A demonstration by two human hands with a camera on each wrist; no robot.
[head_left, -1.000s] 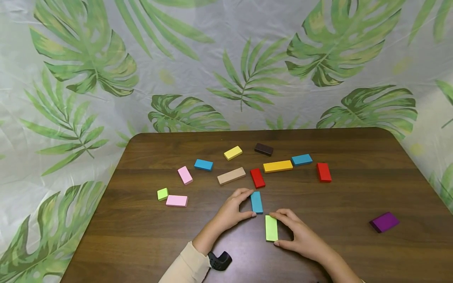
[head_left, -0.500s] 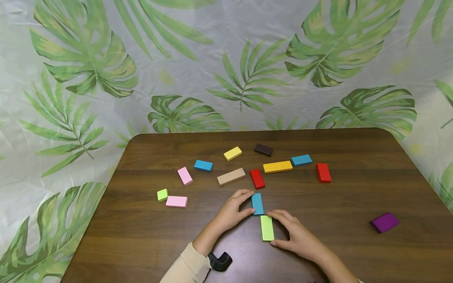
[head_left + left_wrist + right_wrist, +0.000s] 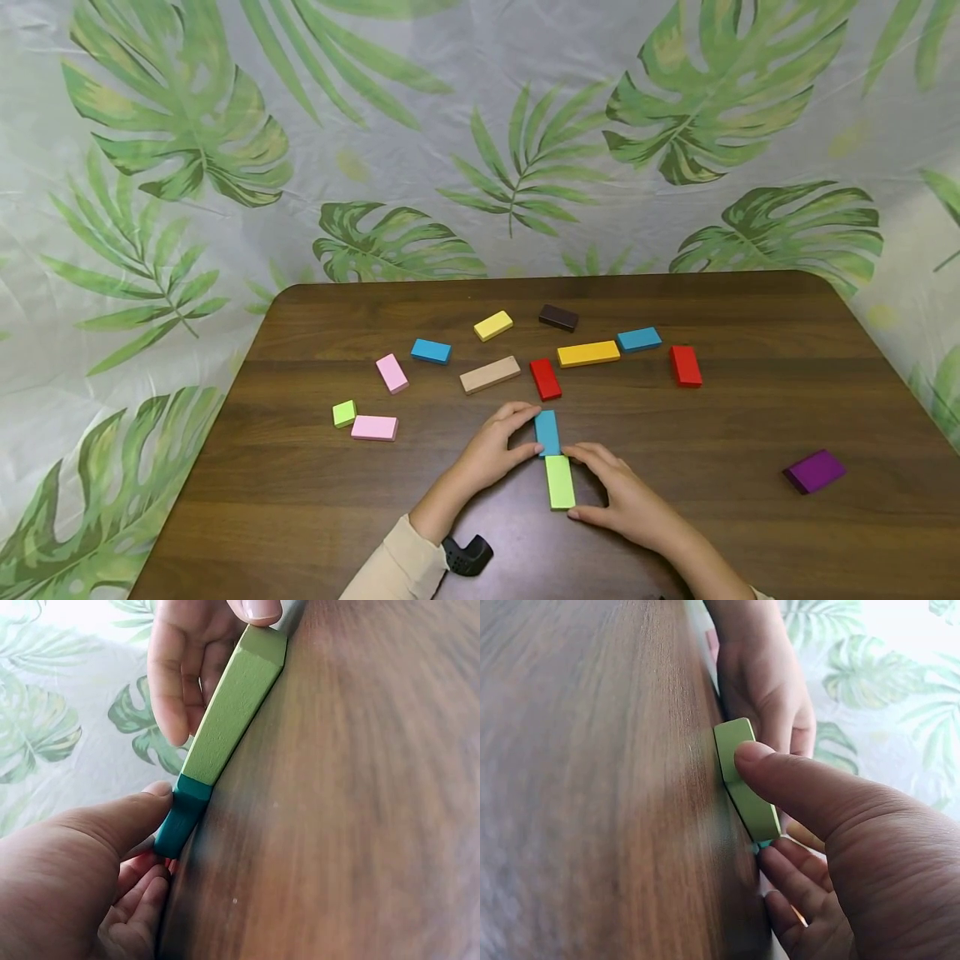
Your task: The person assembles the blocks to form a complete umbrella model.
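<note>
On the table's near middle, a blue block [image 3: 547, 432] and a light green block [image 3: 559, 482] lie flat, end to end. My left hand [image 3: 491, 447] holds the blue block from its left side, thumb near the close end and fingertips by the far end. From the right, my right hand [image 3: 624, 493] grips the green block, thumb at its near corner and index finger by the seam. In the left wrist view the green block [image 3: 234, 709] meets the teal-looking blue block [image 3: 182, 816]. The right wrist view has the thumb on the green block's [image 3: 742, 780] near end.
Beyond the hands lie a red block [image 3: 545, 379], a tan block [image 3: 490, 375], an orange block [image 3: 588, 354] and several others. Pink [image 3: 374, 427] and small green [image 3: 344, 413] blocks sit left. A purple block [image 3: 815, 472] lies far right on the wooden table [image 3: 750, 542].
My right hand has slid the green block left until its far end meets the blue block. The blue block has shifted slightly right and nearer; my left hand stays almost in place.
</note>
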